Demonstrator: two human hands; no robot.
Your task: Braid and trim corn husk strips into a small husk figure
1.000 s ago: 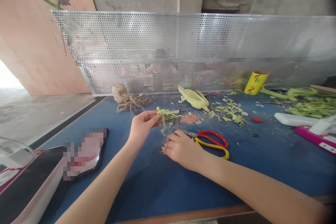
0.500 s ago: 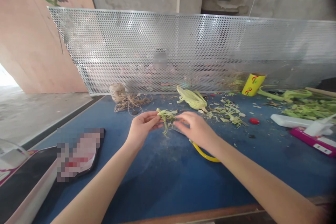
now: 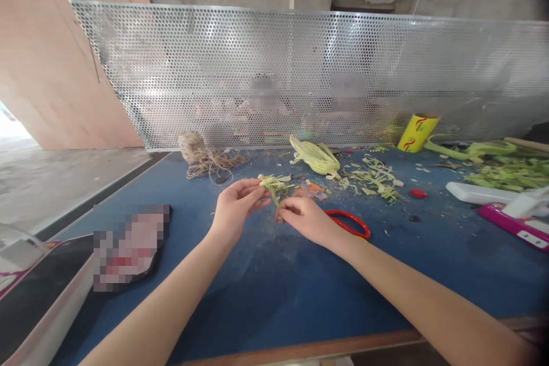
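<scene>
Between the thumb and fingers of my left hand [image 3: 234, 209] is a small bundle of pale green plant strips [image 3: 274, 184], with a knobby end at the left and loose ends to the right. My right hand [image 3: 306, 217] is closed in a pinch at a strand hanging below the bundle. Just beyond my right wrist, a red loop handle [image 3: 349, 223] with some yellow under it lies on the blue table [image 3: 240, 303]; the rest of that tool is hidden by the hand. Orange and purplish scraps [image 3: 312, 190] lie behind the right hand.
A corn husk [image 3: 316, 157] and shredded green strips [image 3: 381, 180] lie farther back. Twine [image 3: 214, 164] sits at the left, a yellow roll [image 3: 418, 132] by the perforated metal screen [image 3: 231, 51]. A phone [image 3: 132, 249] lies left, a purple power strip [image 3: 510, 226] right. People are behind the screen.
My right hand has lowered slightly and moved from the bundle's right end to the strand below it. The red handle now shows where a yellow one showed before. The left hand keeps its hold.
</scene>
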